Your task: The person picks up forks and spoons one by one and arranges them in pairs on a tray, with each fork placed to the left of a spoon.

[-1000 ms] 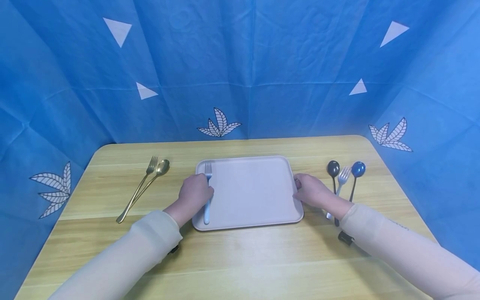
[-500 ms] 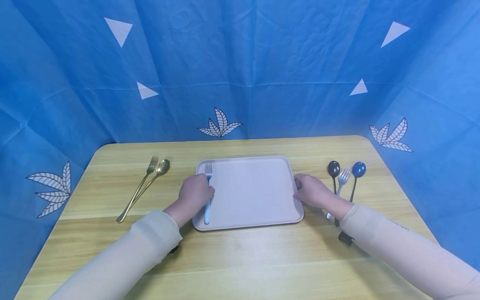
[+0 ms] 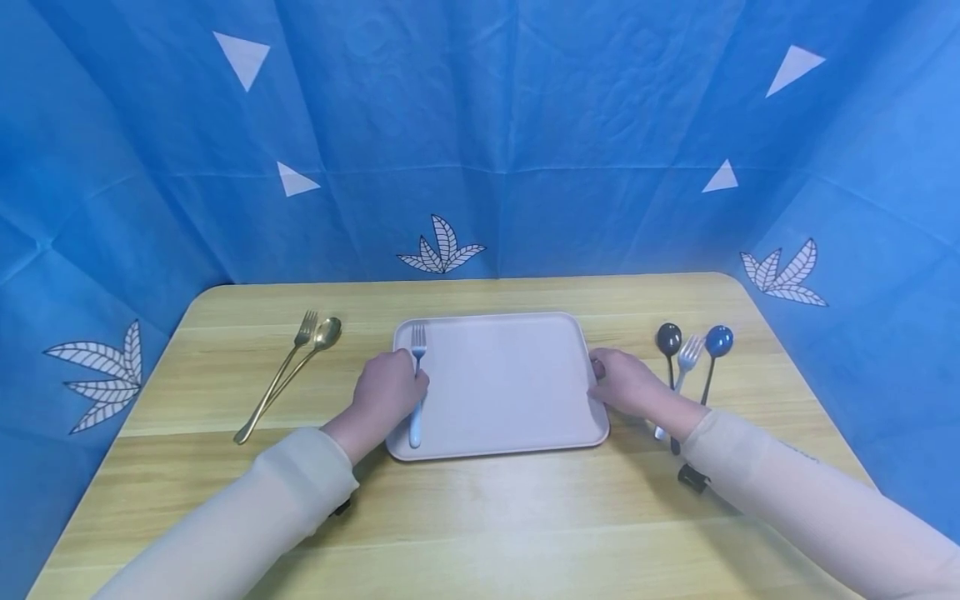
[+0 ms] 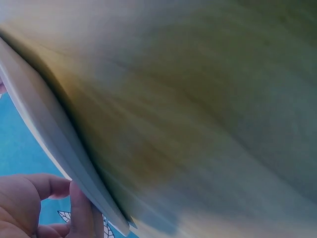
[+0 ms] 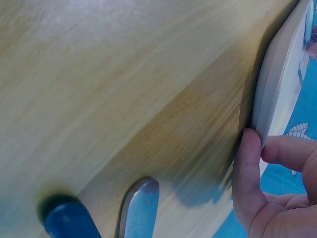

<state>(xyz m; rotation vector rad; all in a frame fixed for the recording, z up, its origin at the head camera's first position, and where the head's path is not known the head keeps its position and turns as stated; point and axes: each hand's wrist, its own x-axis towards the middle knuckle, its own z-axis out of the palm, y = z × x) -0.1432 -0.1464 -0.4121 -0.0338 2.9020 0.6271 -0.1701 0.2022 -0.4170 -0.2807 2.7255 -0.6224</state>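
Observation:
A pale pinkish rectangular tray (image 3: 510,383) lies on the wooden table, with a light-blue-handled fork (image 3: 416,425) along its left side. My left hand (image 3: 386,392) pinches the tray's left rim, and part of the fork's handle is hidden behind the thumb. In the left wrist view the fingers (image 4: 81,203) meet the tray's edge (image 4: 54,114) from both faces. Opposite, my right hand (image 3: 626,383) pinches the right rim. The right wrist view shows the thumb and a finger (image 5: 250,163) on either side of that edge (image 5: 272,84).
To the left, a gold fork (image 3: 302,333) and a gold spoon (image 3: 326,333) lie crossed. On the right are a black spoon (image 3: 668,339), a silver fork (image 3: 688,354) and a blue spoon (image 3: 718,342), partly under my right forearm. A blue cloth (image 3: 495,125) stands behind the table.
My left wrist and forearm have shifted very slightly to the left. Both hands keep hold of the tray, which stays in practically the same place.

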